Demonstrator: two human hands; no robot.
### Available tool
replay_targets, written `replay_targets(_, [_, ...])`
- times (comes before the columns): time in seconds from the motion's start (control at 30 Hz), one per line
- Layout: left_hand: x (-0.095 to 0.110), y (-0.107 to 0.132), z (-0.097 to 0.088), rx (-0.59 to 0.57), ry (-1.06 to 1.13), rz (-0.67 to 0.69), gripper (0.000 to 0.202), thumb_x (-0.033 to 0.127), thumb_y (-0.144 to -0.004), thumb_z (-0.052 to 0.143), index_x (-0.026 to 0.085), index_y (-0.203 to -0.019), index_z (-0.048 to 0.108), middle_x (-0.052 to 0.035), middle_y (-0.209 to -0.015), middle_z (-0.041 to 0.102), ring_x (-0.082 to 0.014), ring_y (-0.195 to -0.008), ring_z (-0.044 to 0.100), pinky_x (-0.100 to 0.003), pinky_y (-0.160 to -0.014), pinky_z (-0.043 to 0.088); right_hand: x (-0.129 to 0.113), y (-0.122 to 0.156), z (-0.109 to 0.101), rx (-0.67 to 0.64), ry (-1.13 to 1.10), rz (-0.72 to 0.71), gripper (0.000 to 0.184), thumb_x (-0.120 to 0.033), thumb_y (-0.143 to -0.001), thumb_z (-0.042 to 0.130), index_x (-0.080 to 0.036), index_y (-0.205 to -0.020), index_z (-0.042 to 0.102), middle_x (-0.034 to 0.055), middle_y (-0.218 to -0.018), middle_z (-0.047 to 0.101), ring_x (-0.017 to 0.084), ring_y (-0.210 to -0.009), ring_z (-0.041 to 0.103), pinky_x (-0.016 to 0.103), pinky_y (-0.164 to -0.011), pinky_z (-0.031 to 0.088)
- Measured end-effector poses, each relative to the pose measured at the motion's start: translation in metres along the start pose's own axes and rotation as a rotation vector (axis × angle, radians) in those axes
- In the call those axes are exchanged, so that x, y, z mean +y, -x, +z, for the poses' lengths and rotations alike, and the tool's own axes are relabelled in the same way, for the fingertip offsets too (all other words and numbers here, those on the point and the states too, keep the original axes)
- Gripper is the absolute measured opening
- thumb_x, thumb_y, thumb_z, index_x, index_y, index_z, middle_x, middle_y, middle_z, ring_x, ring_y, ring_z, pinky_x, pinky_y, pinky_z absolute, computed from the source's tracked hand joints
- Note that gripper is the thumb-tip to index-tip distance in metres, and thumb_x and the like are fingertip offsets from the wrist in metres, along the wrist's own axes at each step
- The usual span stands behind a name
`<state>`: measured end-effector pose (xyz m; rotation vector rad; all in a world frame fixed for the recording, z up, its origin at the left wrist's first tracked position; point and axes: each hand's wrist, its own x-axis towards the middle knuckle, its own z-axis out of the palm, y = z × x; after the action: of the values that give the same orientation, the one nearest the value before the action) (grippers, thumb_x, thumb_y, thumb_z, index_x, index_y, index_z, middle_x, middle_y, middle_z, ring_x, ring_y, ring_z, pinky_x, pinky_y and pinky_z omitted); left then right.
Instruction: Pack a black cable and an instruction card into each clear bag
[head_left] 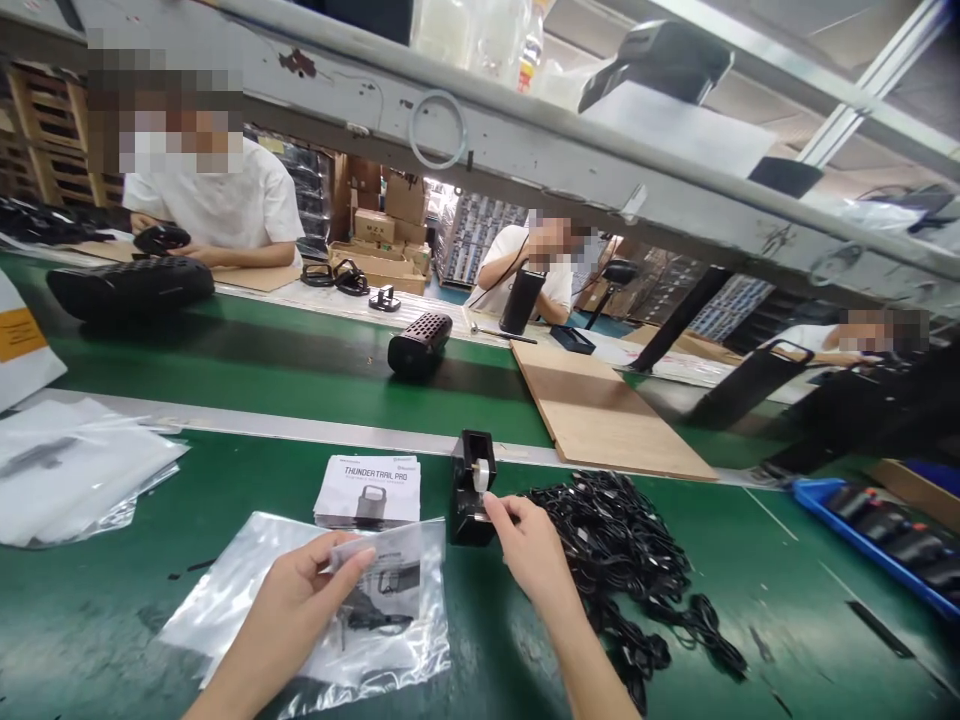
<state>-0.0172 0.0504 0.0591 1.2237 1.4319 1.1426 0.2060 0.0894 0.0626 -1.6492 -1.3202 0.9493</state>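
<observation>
My left hand [304,595] pinches the top of a clear plastic bag [431,600], thumb in front. Inside it show a printed leaflet and a black cable. More clear bags [225,580] lie flat beneath that hand. My right hand [529,545] is at the front of a black tape dispenser [469,500], thumb and forefinger closed at the tape's end below the white roll. Just behind the bag sits a stack of "Thunder Trail Pro" booklets [367,490]. Right of the dispenser is a heap of bundled black cables [615,550].
A green conveyor belt [322,350] runs behind, carrying black speakers [418,345] and a wooden board [607,405]. A blue tray [847,515] of dark items stands at right, plastic sheets [67,470] at left. Several people work across the belt under a metal shelf beam [525,140].
</observation>
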Motion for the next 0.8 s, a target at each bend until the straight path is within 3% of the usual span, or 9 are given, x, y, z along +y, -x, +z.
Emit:
replay_targets(0.1, [-0.003, 0.0, 0.0, 0.0, 0.001, 0.007, 0.026, 0.047, -0.065, 0.064, 0.022, -0.066, 0.065, 0.0024, -0.06, 0.063, -0.0173, -0.059, 0.056, -0.021, -0.055, 0.043, -0.002, 0.002, 0.007, -0.044, -0.129, 0.078, 0.03, -0.048, -0.078, 0.051, -0.019, -0.07, 0.053, -0.0006, -0.065, 0.054, 0.014, -0.049, 0.056, 0.028, -0.049, 0.047])
replay_targets(0.17, [-0.005, 0.0, 0.0, -0.002, 0.003, 0.012, 0.026, 0.048, -0.067, 0.063, 0.021, -0.065, 0.064, 0.0026, -0.059, 0.061, -0.0165, -0.058, 0.055, -0.021, -0.054, 0.042, -0.002, 0.009, 0.011, -0.064, -0.28, 0.09, 0.028, -0.048, -0.079, 0.049, -0.02, -0.075, 0.05, 0.0031, -0.084, 0.059, 0.016, -0.066, 0.063, 0.031, -0.062, 0.052])
replay_targets(0.23, [-0.006, -0.001, 0.0, -0.008, 0.001, 0.017, 0.027, 0.048, -0.068, 0.062, 0.021, -0.064, 0.063, 0.0034, -0.056, 0.059, -0.0152, -0.055, 0.052, -0.02, -0.052, 0.04, 0.003, 0.017, 0.016, -0.06, -0.402, 0.061, 0.027, -0.046, -0.078, 0.052, -0.02, -0.073, 0.05, 0.0061, -0.101, 0.058, 0.02, -0.091, 0.061, 0.035, -0.081, 0.048])
replay_targets(0.3, [-0.007, -0.001, 0.0, -0.013, 0.005, 0.019, 0.027, 0.047, -0.068, 0.062, 0.021, -0.063, 0.062, 0.004, -0.054, 0.056, -0.0141, -0.054, 0.05, -0.019, -0.052, 0.039, 0.011, 0.023, 0.021, -0.012, -0.359, 0.011, 0.027, -0.044, -0.076, 0.056, -0.019, -0.065, 0.051, 0.0085, -0.105, 0.056, 0.024, -0.112, 0.048, 0.037, -0.093, 0.04])
replay_targets(0.37, [-0.007, -0.001, 0.0, -0.024, 0.026, 0.009, 0.026, 0.046, -0.069, 0.062, 0.02, -0.066, 0.062, 0.004, -0.056, 0.057, -0.0141, -0.056, 0.05, -0.019, -0.052, 0.038, 0.02, 0.027, 0.024, 0.068, -0.178, -0.018, 0.029, -0.043, -0.074, 0.058, -0.019, -0.058, 0.051, 0.0119, -0.102, 0.055, 0.027, -0.119, 0.039, 0.038, -0.094, 0.037])
replay_targets(0.5, [-0.005, 0.0, -0.001, -0.067, 0.061, -0.05, 0.028, 0.047, -0.072, 0.058, 0.019, -0.072, 0.06, 0.0034, -0.059, 0.057, -0.0152, -0.059, 0.051, -0.021, -0.055, 0.038, 0.024, 0.042, 0.027, 0.143, 0.004, -0.03, 0.03, -0.044, -0.072, 0.057, -0.018, -0.059, 0.053, 0.0129, -0.101, 0.048, 0.025, -0.093, 0.053, 0.034, -0.074, 0.045])
replay_targets(0.6, [-0.004, 0.004, 0.0, -0.102, 0.031, -0.053, 0.03, 0.048, -0.075, 0.054, 0.019, -0.07, 0.057, 0.004, -0.059, 0.054, -0.0144, -0.058, 0.05, -0.021, -0.054, 0.037, 0.011, 0.062, 0.039, -0.029, -0.147, -0.047, 0.03, -0.046, -0.078, 0.051, -0.018, -0.066, 0.053, 0.0027, -0.075, 0.05, 0.014, -0.062, 0.049, 0.025, -0.056, 0.041])
replay_targets(0.67, [-0.004, 0.008, 0.002, -0.12, -0.016, -0.026, 0.03, 0.048, -0.076, 0.052, 0.019, -0.067, 0.055, 0.0049, -0.057, 0.05, -0.0131, -0.056, 0.047, -0.02, -0.053, 0.036, 0.0, 0.069, 0.052, -0.179, -0.303, -0.015, 0.032, -0.048, -0.078, 0.051, -0.018, -0.066, 0.049, -0.0049, -0.056, 0.041, 0.009, -0.047, 0.038, 0.02, -0.045, 0.033])
replay_targets(0.8, [0.001, 0.016, 0.006, -0.131, -0.086, -0.001, 0.026, 0.044, -0.076, 0.051, 0.02, -0.07, 0.057, 0.0049, -0.058, 0.053, -0.0126, -0.055, 0.048, -0.02, -0.052, 0.038, -0.011, 0.066, 0.077, -0.245, -0.29, 0.061, 0.037, -0.05, -0.075, 0.054, -0.017, -0.058, 0.047, -0.0061, -0.046, 0.041, 0.006, -0.038, 0.03, 0.02, -0.039, 0.023])
